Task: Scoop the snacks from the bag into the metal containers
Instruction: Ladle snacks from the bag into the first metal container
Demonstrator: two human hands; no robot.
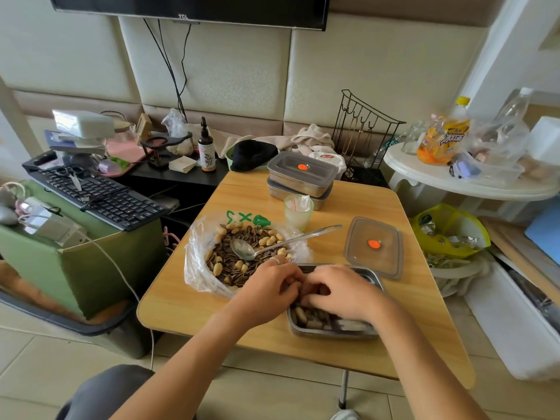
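An open metal container (333, 332) is set near the front edge of the table (188, 304), toward its right side. Most of it is covered by both hands. Only its front wall, a far corner and a few snacks inside can be seen. The left hand (268, 287) and the right hand (341, 294) are brought together over its left half, fingers curled downward. The fingertips are hidden, so whether anything is pinched cannot be told for either hand.

The plastic bag (194, 262) is spread open at the left edge of the table and is filled with snacks (242, 231), peanuts mixed with striped seeds. A spoon (281, 241) is laid in it, bowl up on the snacks, handle pointing toward the right edge. A loose lid (374, 247) is laid flat near the right edge. Two closed containers (303, 172) are stacked at the far edge, with a cup (298, 212) just in front of them. What is in the cup is hard to make out.
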